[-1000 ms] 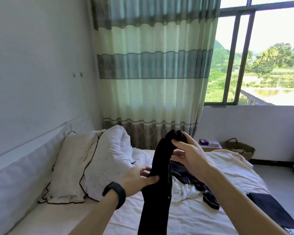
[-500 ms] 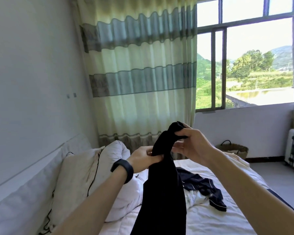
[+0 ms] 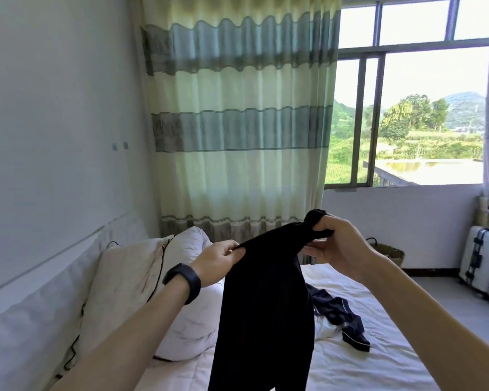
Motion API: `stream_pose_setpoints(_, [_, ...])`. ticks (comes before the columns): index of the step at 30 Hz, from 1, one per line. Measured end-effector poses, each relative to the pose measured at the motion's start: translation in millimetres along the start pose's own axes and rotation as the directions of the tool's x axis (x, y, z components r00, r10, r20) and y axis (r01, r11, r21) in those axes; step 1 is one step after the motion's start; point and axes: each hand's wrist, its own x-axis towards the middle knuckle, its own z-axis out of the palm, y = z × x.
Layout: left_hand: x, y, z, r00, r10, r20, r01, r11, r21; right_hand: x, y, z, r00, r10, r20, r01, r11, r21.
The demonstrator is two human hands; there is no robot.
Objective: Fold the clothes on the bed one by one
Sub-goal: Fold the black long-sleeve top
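1. The black garment hangs in the air in front of the person, above the bed. Its top edge is stretched between 2 hands and its lower end drops out of view.
2. The step in hand looks like opening the garment out before the first fold. To do it well, I would work the bunched end loose, slide the hands apart to the 2 top corners, and shake once so the cloth hangs flat. Then lay it on a bare part of the sheet, away from the pillow.
3. Left hand, with a dark wristband: the grip is a tight pinch, thumb against fingers, clamped on the garment's top edge.
4. Right hand: the grip is closed round a twisted wad at the garment's other end. The upper fingers are curled over it, the lower ones looser beneath.
5. A navy garment with pale piping lies crumpled on the bed, unfolded, so the task seems far from finished.
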Motion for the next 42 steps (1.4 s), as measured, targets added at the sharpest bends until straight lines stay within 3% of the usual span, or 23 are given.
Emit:
stream_pose_setpoints(1, [2,-4,0,0.999,-0.045,0.012,0.046,0.987,-0.155,1,0,0,1.000,0.004,-0.003,-0.004,1.000,-0.025])
stream_pose_setpoints(3, [2,-8,-5,0.991,-0.126,0.055,0.136,0.950,-0.280,3,0,-2,1.000,0.004,-0.017,-0.005,0.994,-0.105])
stream_pose_setpoints(8, [5,-32,-39,0.999,-0.015,-0.046,0.014,1.000,-0.009,6,7,-26,0.993,-0.049,-0.105,0.011,0.941,-0.338])
stream_pose_setpoints(13, [3,-29,-58,0.998,0.021,-0.065,-0.021,1.000,0.007,11,21,-26,0.985,-0.096,-0.140,-0.008,0.795,-0.606])
stream_pose_setpoints(18, [9,-34,-56,0.987,-0.014,-0.163,0.031,0.994,0.102,20,17,-2,0.989,-0.111,-0.094,0.038,0.822,-0.568])
stream_pose_setpoints(21, [-1,-13,-36,0.982,0.040,-0.187,-0.036,0.999,0.021,26,13,20,0.989,-0.124,-0.076,0.067,0.850,-0.523])
stream_pose_setpoints(24, [-7,22,-3,0.987,0.098,-0.124,-0.100,0.995,-0.013,31,21,45,0.969,-0.240,-0.050,0.137,0.698,-0.703])
stream_pose_setpoints(26, [0,31,13,0.993,0.068,-0.093,-0.059,0.993,0.098,31,25,57,0.959,-0.281,-0.020,0.156,0.589,-0.793])
stream_pose_setpoints(28, [10,31,17,0.991,0.056,-0.120,-0.032,0.980,0.196,31,28,61,0.957,-0.289,0.004,0.173,0.561,-0.810])
stream_pose_setpoints(32, [19,28,9,0.995,0.075,-0.062,-0.069,0.993,0.093,29,26,50,0.949,-0.305,0.074,0.207,0.431,-0.878])
stream_pose_setpoints(37, [21,44,-2,0.994,0.016,0.112,0.025,0.932,-0.361,35,23,33,0.952,-0.302,0.054,0.206,0.499,-0.842])
stream_pose_setpoints(39, [22,53,-8,0.993,0.011,0.121,0.044,0.896,-0.442,37,20,26,0.971,-0.229,0.067,0.194,0.593,-0.782])
stream_pose_setpoints(42, [28,59,-18,0.995,-0.013,0.104,0.061,0.878,-0.475,31,20,21,0.979,-0.024,0.203,0.157,0.725,-0.670])
